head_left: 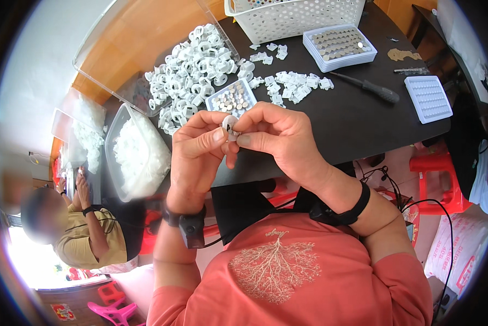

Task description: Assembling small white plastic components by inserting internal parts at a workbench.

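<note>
My left hand point(198, 144) pinches a small white plastic part point(230, 124) between thumb and fingers, held up over the near edge of the dark table. The thumb and forefinger of my right hand point(285, 136) close on the same part from the other side. A bit of its inside looks dark and shiny, too small to make out. Right behind my hands lies a white tray point(213, 103) with loose round button cells point(234, 99). To its left rises a large heap of white ring-shaped plastic parts point(192, 70); small flat white pieces point(295, 86) lie to its right.
A stacked tray of button cells point(339, 43), a dark-handled screwdriver point(380, 91) and a white slotted tray point(429, 99) lie on the right. A white basket point(298, 22) stands behind. At left are a clear bin of white parts point(138, 155) and another person point(94, 233) working.
</note>
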`<move>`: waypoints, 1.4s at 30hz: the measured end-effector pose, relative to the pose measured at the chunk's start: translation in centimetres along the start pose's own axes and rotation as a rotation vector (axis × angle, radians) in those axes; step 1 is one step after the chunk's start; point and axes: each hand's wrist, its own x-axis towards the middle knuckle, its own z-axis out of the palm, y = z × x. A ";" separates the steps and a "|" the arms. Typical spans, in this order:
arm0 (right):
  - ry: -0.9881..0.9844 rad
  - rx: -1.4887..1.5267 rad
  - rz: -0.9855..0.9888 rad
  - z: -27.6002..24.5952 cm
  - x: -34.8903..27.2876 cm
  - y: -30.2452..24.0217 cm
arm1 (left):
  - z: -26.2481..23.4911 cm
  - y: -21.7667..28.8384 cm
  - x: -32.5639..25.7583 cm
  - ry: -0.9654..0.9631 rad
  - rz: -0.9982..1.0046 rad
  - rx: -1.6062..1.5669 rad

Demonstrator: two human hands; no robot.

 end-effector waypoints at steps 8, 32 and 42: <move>0.069 -0.330 -0.154 -0.1 -0.5 0.0 | -0.5 -1.5 0.0 -0.069 -0.045 -0.158; -0.057 -0.738 -0.317 3.0 -1.1 1.4 | 0.6 -2.4 1.7 0.150 0.095 -0.543; -0.045 -0.646 -0.121 3.4 -1.3 1.7 | 0.1 -3.2 0.9 0.178 0.094 -0.554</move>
